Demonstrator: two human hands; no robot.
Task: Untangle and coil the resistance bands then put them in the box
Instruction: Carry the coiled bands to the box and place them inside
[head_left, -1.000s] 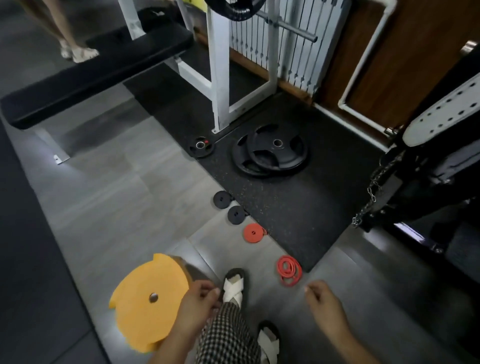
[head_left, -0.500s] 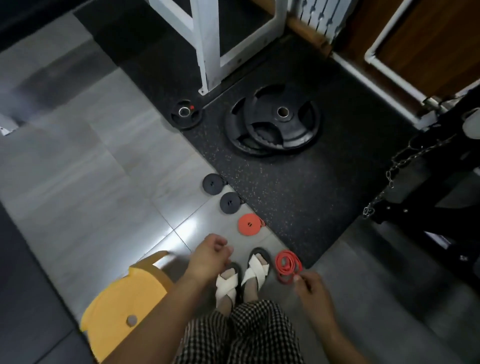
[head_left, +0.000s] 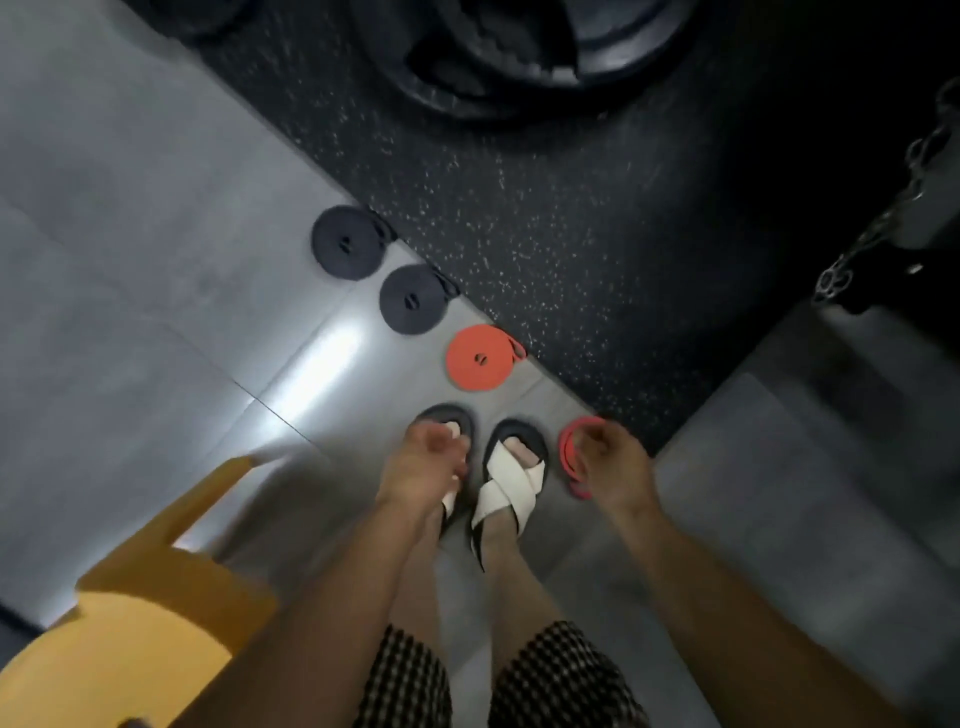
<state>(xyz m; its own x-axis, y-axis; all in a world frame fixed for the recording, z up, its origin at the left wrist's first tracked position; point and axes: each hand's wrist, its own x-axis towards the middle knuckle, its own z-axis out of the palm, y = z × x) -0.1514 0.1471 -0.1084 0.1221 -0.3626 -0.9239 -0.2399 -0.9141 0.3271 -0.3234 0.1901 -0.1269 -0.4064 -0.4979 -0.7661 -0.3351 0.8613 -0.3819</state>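
Observation:
A loose red resistance band (head_left: 571, 457) lies on the grey floor beside my right foot, and my right hand (head_left: 615, 462) has its fingers curled around it. My left hand (head_left: 423, 462) hovers above my left foot with loosely curled fingers and holds nothing. Three tightly coiled bands lie in a diagonal row along the mat edge: a red coil (head_left: 480, 358) nearest me, then a dark coil (head_left: 413, 299) and another dark coil (head_left: 348, 241). No box is in view.
A yellow stool (head_left: 130, 623) stands at my lower left. My feet in white sandals (head_left: 511, 488) are between my hands. A black speckled mat (head_left: 545, 208) carries large weight plates (head_left: 519, 57) at the top. A chain (head_left: 883, 218) hangs at the right.
I have bent down, so the floor fills the view. My right hand has reached the loose red band and closed its fingers around it. My left hand has lowered over my left foot.

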